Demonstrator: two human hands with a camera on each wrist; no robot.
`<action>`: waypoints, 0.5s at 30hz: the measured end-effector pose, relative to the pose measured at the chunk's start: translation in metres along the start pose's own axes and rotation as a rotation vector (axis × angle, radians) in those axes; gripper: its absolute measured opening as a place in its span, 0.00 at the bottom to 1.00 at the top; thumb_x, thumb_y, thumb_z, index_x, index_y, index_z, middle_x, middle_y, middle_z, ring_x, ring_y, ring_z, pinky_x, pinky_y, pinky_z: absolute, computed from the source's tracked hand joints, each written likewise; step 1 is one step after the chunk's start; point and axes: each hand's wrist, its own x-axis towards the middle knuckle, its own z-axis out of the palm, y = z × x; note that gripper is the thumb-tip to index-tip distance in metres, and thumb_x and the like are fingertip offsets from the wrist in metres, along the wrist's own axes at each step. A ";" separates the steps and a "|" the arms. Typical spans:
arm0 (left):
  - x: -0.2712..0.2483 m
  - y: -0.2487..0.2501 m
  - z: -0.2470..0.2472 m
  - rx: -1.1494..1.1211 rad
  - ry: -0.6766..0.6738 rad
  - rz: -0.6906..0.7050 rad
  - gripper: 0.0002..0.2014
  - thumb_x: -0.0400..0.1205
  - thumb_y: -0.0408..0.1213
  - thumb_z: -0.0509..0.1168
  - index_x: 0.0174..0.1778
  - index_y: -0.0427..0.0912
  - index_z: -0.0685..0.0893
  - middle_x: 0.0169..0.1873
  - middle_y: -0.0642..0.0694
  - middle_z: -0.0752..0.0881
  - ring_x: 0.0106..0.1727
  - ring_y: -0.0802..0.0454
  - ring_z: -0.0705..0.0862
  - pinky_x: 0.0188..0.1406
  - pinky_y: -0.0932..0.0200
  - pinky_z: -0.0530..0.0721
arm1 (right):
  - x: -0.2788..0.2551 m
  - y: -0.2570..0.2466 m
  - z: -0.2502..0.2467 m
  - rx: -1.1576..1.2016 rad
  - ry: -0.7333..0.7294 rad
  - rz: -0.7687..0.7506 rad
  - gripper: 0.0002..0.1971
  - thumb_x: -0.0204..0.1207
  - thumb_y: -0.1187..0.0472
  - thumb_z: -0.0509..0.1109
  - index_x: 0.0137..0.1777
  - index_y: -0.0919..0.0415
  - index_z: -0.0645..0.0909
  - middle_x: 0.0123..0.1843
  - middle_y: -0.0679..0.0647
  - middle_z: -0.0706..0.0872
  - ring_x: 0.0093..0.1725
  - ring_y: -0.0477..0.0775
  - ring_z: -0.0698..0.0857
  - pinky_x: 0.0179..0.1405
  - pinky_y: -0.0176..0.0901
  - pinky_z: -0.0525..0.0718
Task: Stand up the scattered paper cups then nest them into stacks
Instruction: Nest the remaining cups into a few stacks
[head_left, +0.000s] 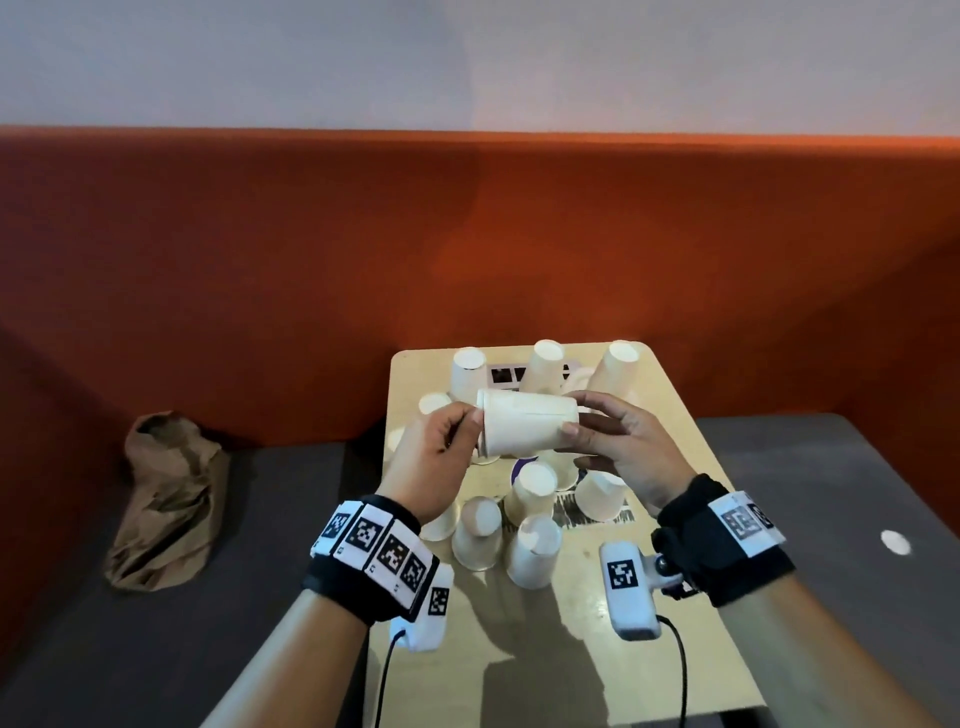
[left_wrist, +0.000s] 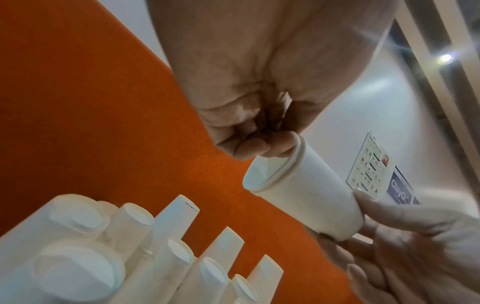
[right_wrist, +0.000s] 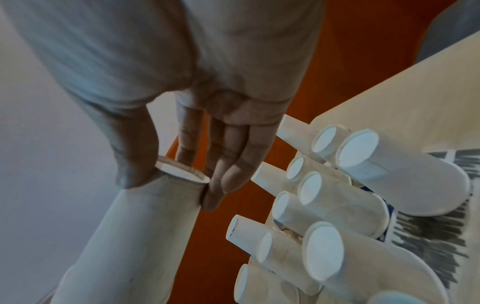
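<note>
Held sideways in mid-air above the table (head_left: 670, 415), the paper cup (head_left: 527, 423) looks light and easily crushed, so the left hand (head_left: 434, 460) pinches its rim at 9 o'clock while the right hand (head_left: 618, 447) pinches its base at 3 o'clock.

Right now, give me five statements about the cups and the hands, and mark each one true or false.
1. Both hands hold one paper cup on its side above the table. True.
2. The left hand holds the cup's closed base. False: it pinches the open rim; the right hand holds the base.
3. The cups on the table stand mouth up. False: those that show stand mouth down, bases up.
4. A crumpled brown paper bag lies left of the table. True.
5. The held cup is nested in a stack. False: it is held apart from the others.
</note>
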 end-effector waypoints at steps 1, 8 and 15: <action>0.000 0.000 0.001 -0.009 -0.001 -0.004 0.17 0.89 0.38 0.57 0.34 0.37 0.77 0.24 0.50 0.72 0.25 0.58 0.66 0.27 0.61 0.65 | -0.001 0.002 0.000 0.009 0.003 0.002 0.17 0.75 0.68 0.76 0.62 0.53 0.84 0.52 0.50 0.93 0.46 0.50 0.92 0.41 0.39 0.87; 0.000 -0.001 -0.001 -0.109 -0.044 -0.052 0.19 0.89 0.34 0.57 0.33 0.28 0.73 0.23 0.51 0.68 0.25 0.58 0.64 0.26 0.60 0.62 | -0.004 0.007 0.006 0.039 -0.021 -0.003 0.19 0.77 0.72 0.73 0.64 0.54 0.82 0.52 0.50 0.93 0.47 0.46 0.91 0.44 0.38 0.89; -0.005 -0.001 -0.015 -0.197 0.001 -0.046 0.15 0.87 0.33 0.62 0.39 0.27 0.83 0.21 0.54 0.73 0.23 0.60 0.68 0.25 0.66 0.68 | -0.004 0.005 0.015 0.072 -0.017 0.006 0.16 0.79 0.70 0.72 0.64 0.56 0.82 0.54 0.55 0.92 0.47 0.53 0.92 0.42 0.40 0.90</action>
